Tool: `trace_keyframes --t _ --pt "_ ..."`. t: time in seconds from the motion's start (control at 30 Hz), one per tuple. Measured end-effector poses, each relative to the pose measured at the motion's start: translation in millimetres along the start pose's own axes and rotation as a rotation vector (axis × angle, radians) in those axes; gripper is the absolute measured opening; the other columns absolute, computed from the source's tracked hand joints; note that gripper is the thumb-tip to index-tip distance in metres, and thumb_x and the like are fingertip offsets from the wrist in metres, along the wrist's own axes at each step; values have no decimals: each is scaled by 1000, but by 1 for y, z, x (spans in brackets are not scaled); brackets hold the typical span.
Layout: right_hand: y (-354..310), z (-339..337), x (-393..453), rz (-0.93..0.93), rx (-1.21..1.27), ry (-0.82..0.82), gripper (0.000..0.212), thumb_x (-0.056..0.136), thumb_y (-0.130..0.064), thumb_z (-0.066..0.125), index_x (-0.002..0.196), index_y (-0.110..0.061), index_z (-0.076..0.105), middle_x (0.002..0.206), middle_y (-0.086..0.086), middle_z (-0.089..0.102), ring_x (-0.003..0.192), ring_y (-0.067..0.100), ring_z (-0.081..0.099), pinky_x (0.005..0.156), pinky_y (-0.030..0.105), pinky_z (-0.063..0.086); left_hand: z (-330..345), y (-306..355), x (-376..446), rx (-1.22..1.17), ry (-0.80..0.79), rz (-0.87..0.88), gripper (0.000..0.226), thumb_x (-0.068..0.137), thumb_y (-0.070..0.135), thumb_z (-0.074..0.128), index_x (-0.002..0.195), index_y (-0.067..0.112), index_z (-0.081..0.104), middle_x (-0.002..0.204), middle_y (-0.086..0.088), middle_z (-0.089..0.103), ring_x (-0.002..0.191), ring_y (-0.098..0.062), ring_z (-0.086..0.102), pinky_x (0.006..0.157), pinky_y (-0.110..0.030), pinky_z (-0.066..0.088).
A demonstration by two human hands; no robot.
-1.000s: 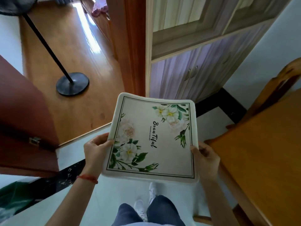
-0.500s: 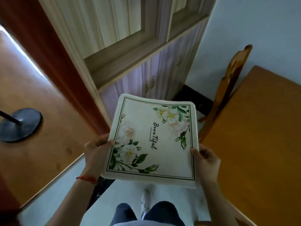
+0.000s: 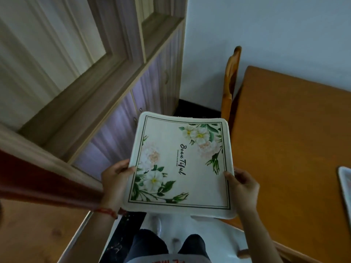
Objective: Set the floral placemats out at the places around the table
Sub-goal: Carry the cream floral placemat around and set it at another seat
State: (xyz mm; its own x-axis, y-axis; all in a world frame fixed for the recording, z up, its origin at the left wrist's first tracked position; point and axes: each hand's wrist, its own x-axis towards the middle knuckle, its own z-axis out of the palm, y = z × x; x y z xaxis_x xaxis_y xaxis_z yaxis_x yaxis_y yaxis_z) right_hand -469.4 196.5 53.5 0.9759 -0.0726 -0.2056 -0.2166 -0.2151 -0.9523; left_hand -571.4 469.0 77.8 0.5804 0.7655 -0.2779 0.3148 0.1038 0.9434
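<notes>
Head view: floral placemat (image 3: pixel 182 166) reads "Beau Tiful" in black script, with a smaller line beside it too fine to read. Cream cloth, double green border, white and pale pink flowers at two corners, rounded edges. Held flat in the air beside the wooden table (image 3: pixel 288 149), over the floor. Left hand (image 3: pixel 115 179) pinches its left edge, right hand (image 3: pixel 243 185) its right edge; fingers beneath are hidden. Another mat (image 3: pixel 345 186) on the table is cut off at the frame's right edge.
</notes>
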Motion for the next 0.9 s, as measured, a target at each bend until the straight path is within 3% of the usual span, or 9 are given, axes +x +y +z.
trace_keyframes --t 0.3,0.6,0.77,0.9 --pt "-5 13 6 30 1 233 10 82 -11 64 89 -18 64 87 -3 68 77 13 66 52 13 52 41 23 73 37 -221 4 34 74 -12 62 106 0 65 48 18 63 46 8 57 50 -5 46" --pt "-8 -14 13 31 74 435 15 82 -9 64 85 -23 62 86 -5 67 77 10 65 57 12 53 114 42 93 55 -444 39 37 75 -15 59 105 7 62 49 20 64 49 7 59 51 -6 46" --pt "-2 -41 28 37 93 550 16 81 -9 65 85 -24 64 86 -5 67 75 8 65 57 14 54 164 54 90 85 -512 64 36 76 -12 60 106 9 63 79 -2 65 55 -4 61 55 -10 50" --pt "2 -63 40 55 108 626 14 81 -9 64 89 -20 65 88 -3 68 79 13 66 60 17 56 203 65 88 115 -594 86 32 76 -10 61 101 9 65 86 -8 66 56 -3 62 63 -21 53"
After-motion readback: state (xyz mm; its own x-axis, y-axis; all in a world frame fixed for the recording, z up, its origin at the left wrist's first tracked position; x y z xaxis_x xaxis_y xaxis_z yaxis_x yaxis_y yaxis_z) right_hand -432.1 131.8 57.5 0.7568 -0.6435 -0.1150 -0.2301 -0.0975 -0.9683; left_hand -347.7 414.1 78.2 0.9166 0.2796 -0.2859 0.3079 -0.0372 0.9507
